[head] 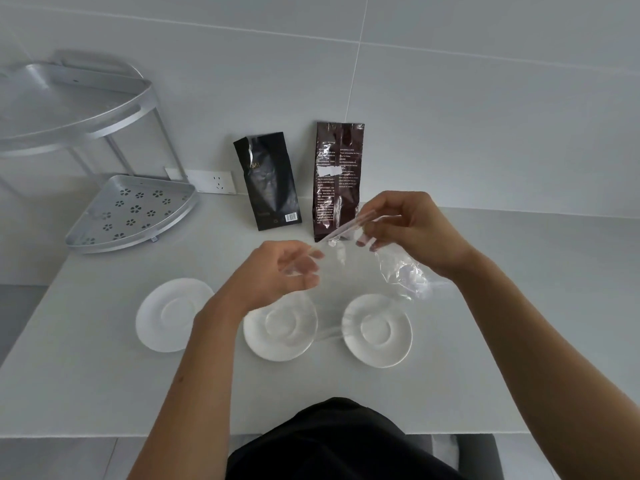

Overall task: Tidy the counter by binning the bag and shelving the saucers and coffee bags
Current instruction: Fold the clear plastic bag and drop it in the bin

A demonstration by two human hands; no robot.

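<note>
Holding clear crinkled bag [349,268] | both hands [277,271] — above saucers [377,329]

Soft, even, bright light fills my view; shadows under the saucers [175,315] are faint. Wide-angle bending curves the shelf rack [104,109] at the left edge. My fingertips [311,268] look slightly blurred.

Clear bag in the air, 3 saucers + 2 coffee bags on counter.
Clear plastic bag [349,271] crumpled, stretched above the white saucers: left [173,315], middle [280,330], right [377,330], in a row. Black coffee bag [267,180] and brown coffee bag [336,178] lean on the wall.
</note>
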